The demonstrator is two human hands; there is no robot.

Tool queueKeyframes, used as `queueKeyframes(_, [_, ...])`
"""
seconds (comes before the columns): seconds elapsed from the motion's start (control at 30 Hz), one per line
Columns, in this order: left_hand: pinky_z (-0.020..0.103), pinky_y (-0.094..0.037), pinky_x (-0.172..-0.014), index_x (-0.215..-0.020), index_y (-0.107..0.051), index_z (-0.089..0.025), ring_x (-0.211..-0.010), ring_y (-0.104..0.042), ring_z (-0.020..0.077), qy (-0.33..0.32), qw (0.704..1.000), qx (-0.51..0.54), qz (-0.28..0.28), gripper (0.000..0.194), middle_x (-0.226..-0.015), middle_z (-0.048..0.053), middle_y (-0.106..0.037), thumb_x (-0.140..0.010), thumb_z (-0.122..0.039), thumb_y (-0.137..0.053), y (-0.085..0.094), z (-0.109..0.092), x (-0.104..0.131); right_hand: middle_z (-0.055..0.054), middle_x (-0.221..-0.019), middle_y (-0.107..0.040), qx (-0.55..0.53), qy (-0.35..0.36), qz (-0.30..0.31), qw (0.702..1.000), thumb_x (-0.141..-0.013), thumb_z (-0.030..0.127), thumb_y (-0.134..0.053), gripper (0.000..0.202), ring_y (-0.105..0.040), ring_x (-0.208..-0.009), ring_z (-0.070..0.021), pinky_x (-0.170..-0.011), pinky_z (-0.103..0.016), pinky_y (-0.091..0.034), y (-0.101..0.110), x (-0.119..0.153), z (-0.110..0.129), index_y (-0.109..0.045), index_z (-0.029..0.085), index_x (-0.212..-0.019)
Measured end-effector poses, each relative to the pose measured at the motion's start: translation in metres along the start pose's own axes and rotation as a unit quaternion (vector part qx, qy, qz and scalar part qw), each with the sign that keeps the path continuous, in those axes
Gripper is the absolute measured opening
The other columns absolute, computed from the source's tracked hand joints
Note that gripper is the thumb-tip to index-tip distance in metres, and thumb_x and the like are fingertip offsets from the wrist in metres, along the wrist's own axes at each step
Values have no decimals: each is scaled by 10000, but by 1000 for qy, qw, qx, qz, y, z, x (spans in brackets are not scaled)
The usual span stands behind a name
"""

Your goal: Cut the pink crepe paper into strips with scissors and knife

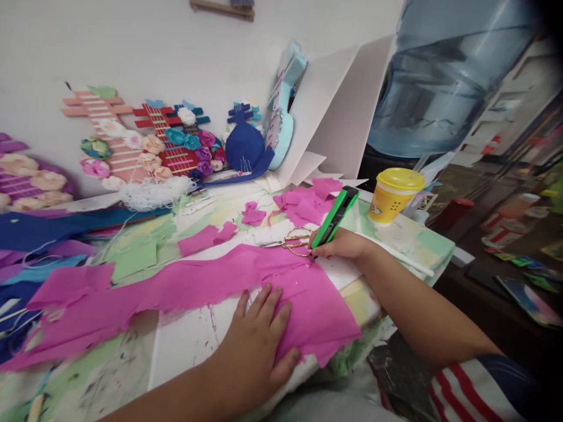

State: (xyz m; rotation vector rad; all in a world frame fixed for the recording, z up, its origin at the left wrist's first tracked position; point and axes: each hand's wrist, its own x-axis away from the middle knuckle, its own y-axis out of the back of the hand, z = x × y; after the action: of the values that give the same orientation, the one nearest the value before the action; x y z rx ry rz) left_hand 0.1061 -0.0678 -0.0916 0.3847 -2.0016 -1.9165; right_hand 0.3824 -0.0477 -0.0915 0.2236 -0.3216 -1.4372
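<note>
A long sheet of magenta crepe paper (197,275) stretches across the table, its wide right end resting on a white board (176,357). Spread flat, my left hand (259,334) presses on this paper near the front edge. My right hand (341,243) grips a green and black box cutter (336,217), its lower end down at the upper part of the paper. Just left of that hand lie scissors with gold handles (297,241). Torn magenta pieces (308,202) are scattered behind them.
A yellow lidded cup (393,196) stands at the right, below a large water bottle (435,88). Decorated cardboard instruments (246,140) lean on the wall. Blue and purple scraps (39,234) cover the left side. A white stick (396,255) lies behind my right forearm.
</note>
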Motion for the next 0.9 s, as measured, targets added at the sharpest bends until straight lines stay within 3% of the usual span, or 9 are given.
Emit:
queueKeyframes(0.27, [547, -135, -996, -1270, -402, -149, -1253, -229, 318, 3, 1000, -7, 5, 591, -1346, 155, -321, -805, -513, -371, 2, -2, -1, 27, -575, -534, -8, 16, 37, 999, -612, 256, -643, 211, -446, -472, -58, -452, -187, -377, 2, 3, 4, -571, 121, -758])
queueKeyframes(0.53, [559, -136, -991, -1273, -401, -160, -1250, -232, 322, -7, 1000, 4, -3, 590, -1344, 148, -326, -811, -525, -358, -2, 1, 1, 25, -611, -536, 59, 8, 66, 996, -642, 324, -632, 217, -446, -489, -56, -444, -180, -382, -1, 0, 4, -561, 144, -740])
queueKeyframes(0.9, [563, -132, -992, -1274, -402, -160, -1250, -230, 328, -9, 1000, 6, 4, 601, -1344, 153, -324, -804, -533, -369, -1, 1, -1, 25, -601, -548, -3, 8, 62, 998, -627, 252, -631, 190, -457, -465, -50, -432, -174, -388, 6, -1, 2, -561, 123, -747])
